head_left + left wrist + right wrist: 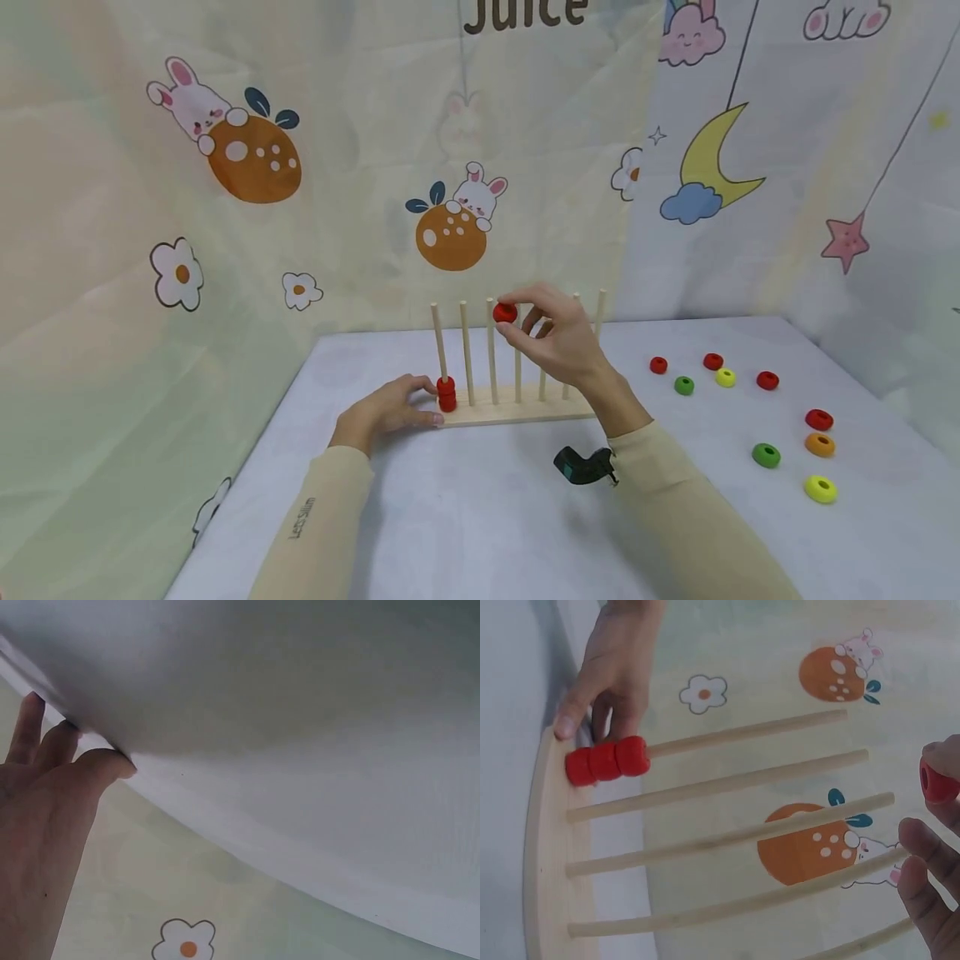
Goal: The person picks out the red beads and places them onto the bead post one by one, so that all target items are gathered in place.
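Note:
In the head view, a wooden peg stand [517, 412] with a row of upright pegs sits on the table. Three red beads [606, 760] are stacked at the bottom of its leftmost peg, seen best in the right wrist view. My left hand [384, 413] grips the stand's left end, thumb at the front and fingers behind. Between thumb and index finger, my right hand [561, 335] pinches another red bead [505, 313]. This bead is up near the peg tops, apart from the stacked ones. The left wrist view shows only part of the left hand [56, 795].
Several loose beads lie on the table's right side, among them a green bead [767, 455], a yellow bead [821, 489] and an orange bead [820, 445]. A dark wrist device [583, 466] hangs at the right cuff. A printed cloth [360, 167] rises behind the table.

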{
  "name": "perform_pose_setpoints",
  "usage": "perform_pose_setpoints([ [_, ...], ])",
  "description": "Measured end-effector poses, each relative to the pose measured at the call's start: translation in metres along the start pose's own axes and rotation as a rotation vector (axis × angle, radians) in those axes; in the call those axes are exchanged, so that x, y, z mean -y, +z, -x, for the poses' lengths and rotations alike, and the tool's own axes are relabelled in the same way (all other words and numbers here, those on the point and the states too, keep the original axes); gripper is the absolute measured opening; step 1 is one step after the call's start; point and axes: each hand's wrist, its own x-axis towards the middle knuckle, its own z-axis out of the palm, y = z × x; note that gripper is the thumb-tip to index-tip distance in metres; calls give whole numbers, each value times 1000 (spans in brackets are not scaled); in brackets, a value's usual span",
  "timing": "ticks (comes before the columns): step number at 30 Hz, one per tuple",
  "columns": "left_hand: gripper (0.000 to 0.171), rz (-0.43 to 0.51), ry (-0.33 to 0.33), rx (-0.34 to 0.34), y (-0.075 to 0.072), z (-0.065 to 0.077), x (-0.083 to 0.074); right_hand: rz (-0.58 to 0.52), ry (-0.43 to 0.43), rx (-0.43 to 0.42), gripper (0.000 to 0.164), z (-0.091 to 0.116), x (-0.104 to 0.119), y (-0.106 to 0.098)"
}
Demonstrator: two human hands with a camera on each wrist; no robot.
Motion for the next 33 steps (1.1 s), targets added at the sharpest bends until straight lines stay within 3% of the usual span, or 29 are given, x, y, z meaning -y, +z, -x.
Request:
perform_pose_setpoints([
  [11,49,-10,-41,10,-1,1,-5,-6,81,43,31,-13,5,24],
  [20,49,0,-90,-7,3,2,-2,-55,66,39,32,-23,8,42],
  [33,50,-10,-120,12,1,-3,-3,-42,208,48,33,-39,13,66],
])
